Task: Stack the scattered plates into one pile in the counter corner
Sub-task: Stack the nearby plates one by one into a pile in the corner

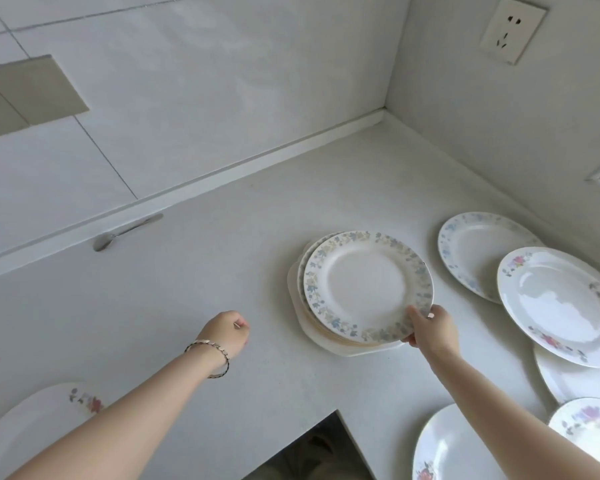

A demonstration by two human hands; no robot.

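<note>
Head view: my right hand [432, 329] pinches the near rim of a round white china plate with a blue-and-yellow leaf border [368, 285], thumb on top and fingers under. That plate sits on top of a small pile of white plates [300, 292], shifted a little towards me and to the right so the lower rims show on the left. The pile stands on the white worktop [222, 271], well short of the corner where the two walls meet. My left hand [227, 332] is loosely curled, holding nothing, just over the bare worktop left of the pile; a silver chain bracelet [210, 355] is on that wrist. To the right lie a blue-bordered white plate [475, 251] and, overlapping it, a white plate with pink flowers [561, 306]. More flowered plates lie at the near right and the near left edge. A steel spoon [125, 232] lies by the back ledge.
</note>
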